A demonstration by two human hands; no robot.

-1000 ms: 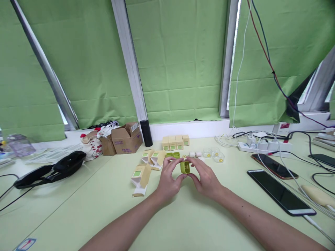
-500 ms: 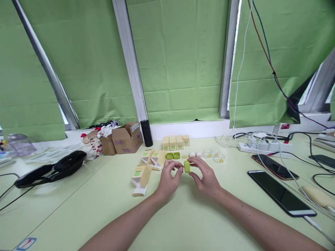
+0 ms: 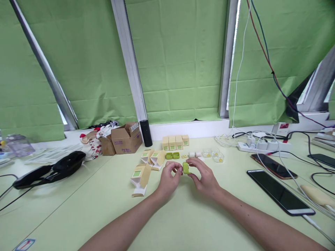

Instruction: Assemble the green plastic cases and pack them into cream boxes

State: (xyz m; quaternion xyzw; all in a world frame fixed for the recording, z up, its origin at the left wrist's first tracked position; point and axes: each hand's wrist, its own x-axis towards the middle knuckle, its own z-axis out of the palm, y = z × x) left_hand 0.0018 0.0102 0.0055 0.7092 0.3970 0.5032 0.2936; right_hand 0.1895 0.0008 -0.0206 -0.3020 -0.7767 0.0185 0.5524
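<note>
"Which colours are near the carton [image 3: 125, 143]?"
"It's brown, printed purple. Left of it, a white bag [image 3: 94, 149] patterned red; behind it, green blinds [image 3: 102, 62]."
"And the small case [image 3: 185, 168] right of it?"
"Yellow-green."

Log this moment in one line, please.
Right hand : holding green case | left hand : beside it, contact unclear | table : opened boxes, clear dishes

a small, rounded, yellow-green case [image 3: 185, 168] is held upright in the right hand [image 3: 205, 177].
</note>
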